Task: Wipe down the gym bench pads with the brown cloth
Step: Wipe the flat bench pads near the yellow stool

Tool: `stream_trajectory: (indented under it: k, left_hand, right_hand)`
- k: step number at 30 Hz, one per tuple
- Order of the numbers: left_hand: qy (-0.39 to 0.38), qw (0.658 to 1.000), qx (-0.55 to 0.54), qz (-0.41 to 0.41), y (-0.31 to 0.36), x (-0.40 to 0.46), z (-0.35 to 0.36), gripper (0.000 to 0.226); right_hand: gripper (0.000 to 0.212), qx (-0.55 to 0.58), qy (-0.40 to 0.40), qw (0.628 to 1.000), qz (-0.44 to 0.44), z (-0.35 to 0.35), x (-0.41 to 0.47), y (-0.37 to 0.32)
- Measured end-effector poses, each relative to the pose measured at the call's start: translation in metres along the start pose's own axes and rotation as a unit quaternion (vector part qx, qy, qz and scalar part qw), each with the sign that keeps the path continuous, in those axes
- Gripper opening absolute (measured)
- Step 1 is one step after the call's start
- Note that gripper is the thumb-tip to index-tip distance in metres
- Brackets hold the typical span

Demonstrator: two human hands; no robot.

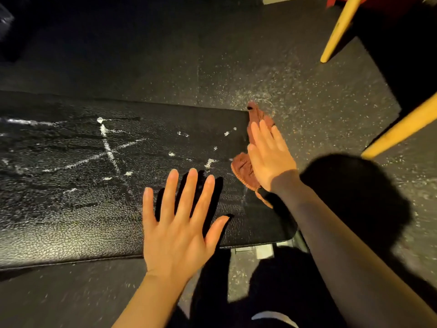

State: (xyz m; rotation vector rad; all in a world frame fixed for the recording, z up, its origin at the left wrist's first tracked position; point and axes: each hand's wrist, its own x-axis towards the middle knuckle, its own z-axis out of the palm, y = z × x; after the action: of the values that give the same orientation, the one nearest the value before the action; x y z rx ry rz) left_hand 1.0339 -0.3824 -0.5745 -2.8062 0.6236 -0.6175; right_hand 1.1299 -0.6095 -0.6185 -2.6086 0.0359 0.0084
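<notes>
Nearest the camera, the left hand (176, 223) is spread flat with straight fingers over the near edge of the black bench pad (71, 209); whether it presses on the pad or hovers just above it cannot be told. Further out, at the pad's right end, the brown cloth (246, 171) is draped over the edge, and the right hand (267, 157) is laid flat against it with the fingers extended, pressing rather than gripping. The wiping step is judged to be in hand, and only begun: white streaks and specks (108, 150) are left across the middle and left of the pad. The next move is judged to call for the cloth to be drawn back onto the top and swept leftward through those marks under steady pressure. Beyond the pad, speckled dark floor (236, 55) and two yellow bars (340, 27) are seen. No brand, label or writing can be read.
</notes>
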Motion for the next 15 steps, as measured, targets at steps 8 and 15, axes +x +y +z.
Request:
stream_trajectory:
  k: [8, 15]
  left_hand:
    - [0.013, 1.0, -0.02, 0.002, -0.002, -0.001, -0.003, 0.06]
    - [0.019, 1.0, -0.019, 0.015, -0.003, -0.004, -0.004, 0.058]
  right_hand:
    - [0.068, -0.019, 0.004, 0.999, 0.032, -0.005, -0.113, -0.037]
    - [0.067, 0.0, -0.015, 1.0, 0.024, -0.001, -0.141, -0.032]
